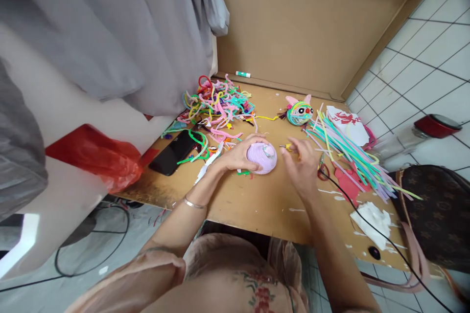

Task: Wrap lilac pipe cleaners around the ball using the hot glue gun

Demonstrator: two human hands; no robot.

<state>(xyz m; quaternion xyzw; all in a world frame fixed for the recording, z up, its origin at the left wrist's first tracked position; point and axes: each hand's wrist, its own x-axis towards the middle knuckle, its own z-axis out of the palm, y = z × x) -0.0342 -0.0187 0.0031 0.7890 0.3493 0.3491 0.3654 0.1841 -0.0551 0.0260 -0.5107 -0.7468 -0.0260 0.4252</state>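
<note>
My left hand (240, 154) is closed around the side of a ball wrapped in lilac pipe cleaner (261, 160), with a pale patch showing near its top. Just right of the ball, my right hand (301, 164) grips a hot glue gun (287, 146). Its metal tip and yellow collar point toward the ball without touching it; the body is hidden by my hand. A black cable (356, 205) runs from beside that hand to the lower right. Scissors (323, 170) lie by my right wrist. Behind stands a finished-looking ball with eyes and pink ears (299, 111).
Tangled pipe cleaners (220, 102) cover the back left, beside a black phone (174, 152). Straight pipe cleaners (352, 151) lie at right near crumpled tissue (372, 222) and a brown bag (433, 215). A glue stick (243, 74) sits by the cardboard wall (286, 24).
</note>
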